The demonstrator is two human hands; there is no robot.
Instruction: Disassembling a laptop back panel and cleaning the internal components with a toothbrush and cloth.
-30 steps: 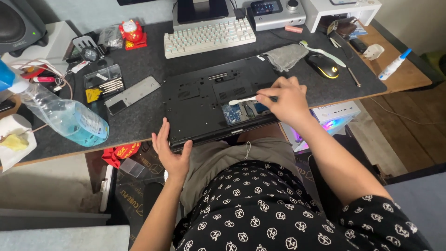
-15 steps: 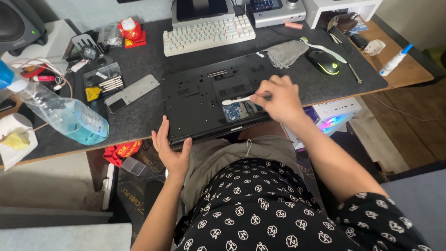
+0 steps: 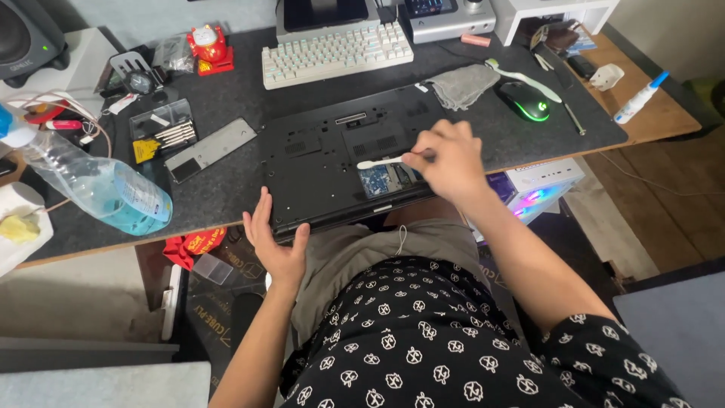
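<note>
- Left hand, nearest at 7 o'clock: palm down, fingers spread and flat, pressing the near-left corner of the laptop.
- Laptop: one, black, upside down at the near edge of the desk, dead centre. It looks heavy and stiff, with a smooth base that might slide, so bracing a corner suits it. One hatch is open, showing a blue circuit board; I judge that fragile, wanting only light strokes.
- Right hand, at 2 o'clock of the left one: fingers pressed together, pinching the handle end of a brush. Its white head lies just above the open hatch; whether the bristles touch the board I cannot tell.
- Brush: light, thin and stiff by the look; the grip is far back on the handle, which gives reach but little force.
- At 9 o'clock: one plastic bottle lying on its side, one open screwdriver set, one loose grey cover.
- At 1 o'clock: one grey cloth, one mouse glowing green, a second white brush.
- At 12 o'clock, farthest: one white keyboard.
</note>
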